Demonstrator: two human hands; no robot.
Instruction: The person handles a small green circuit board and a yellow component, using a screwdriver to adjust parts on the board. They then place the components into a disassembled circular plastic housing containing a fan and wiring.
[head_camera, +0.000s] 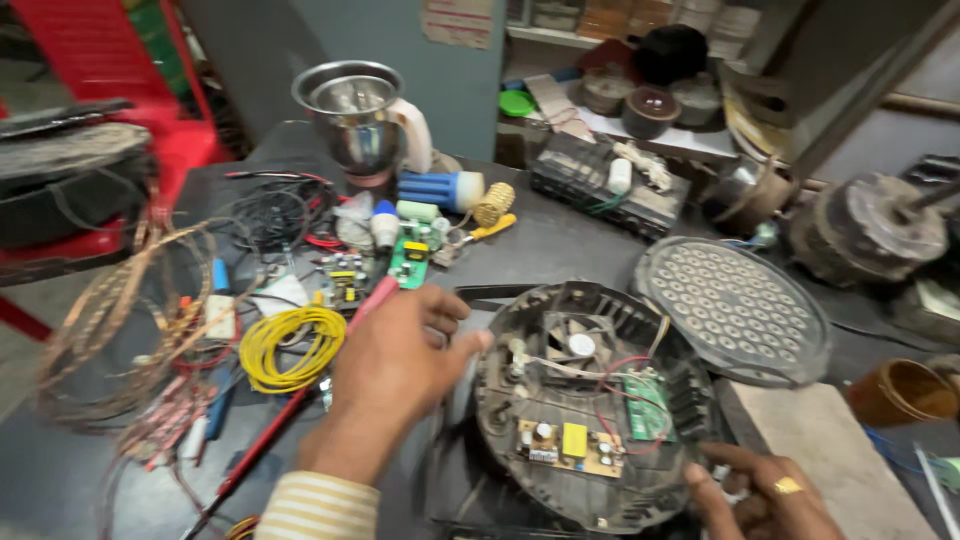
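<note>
A round black lamp housing (590, 400) lies open on the workbench, showing a small fan, a green circuit board (647, 405), a tan circuit board (570, 445) and red and white wires. My left hand (395, 365) rests at the housing's left rim with a red probe (300, 400) under its fingers; whether it grips the probe is unclear. The fingers of my right hand (760, 495), one bearing a gold ring, touch the housing's lower right rim. Beside the housing, at upper right, lies its round lens plate (735, 305) with many small domes.
A yellow wire coil (290, 345), small circuit boards (410, 260), a steel mixer jar (360, 115), a blue-and-white plug and tangled wires crowd the left. A motor (870, 230), a brown cup (900, 392) and a grey block (820, 450) stand on the right.
</note>
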